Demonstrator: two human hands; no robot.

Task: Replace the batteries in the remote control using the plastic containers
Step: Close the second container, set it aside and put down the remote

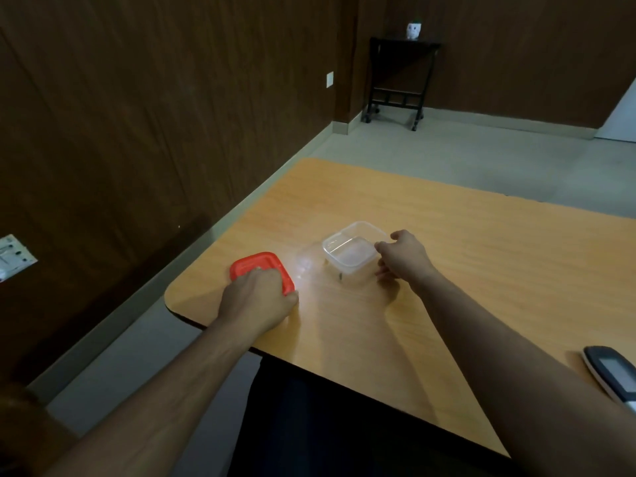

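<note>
A clear plastic container [347, 251] stands open on the wooden table [447, 242]. My right hand [404, 258] grips its right rim, thumb and fingers closed around the edge. A red lid [254, 265] lies flat to the left, near the table's rounded corner. My left hand [256, 299] rests over the lid's near edge with fingers curled on it. A second clear container [304, 263], faint and blurred, sits between the lid and the open one. The remote control [611, 373], dark with a pale rim, lies at the far right edge, partly cut off. No batteries can be made out.
The table's left edge and rounded corner drop to a grey floor beside a dark wood-panelled wall. A black side table [401, 77] with a small white figure stands far back. My dark-clothed lap is under the near edge.
</note>
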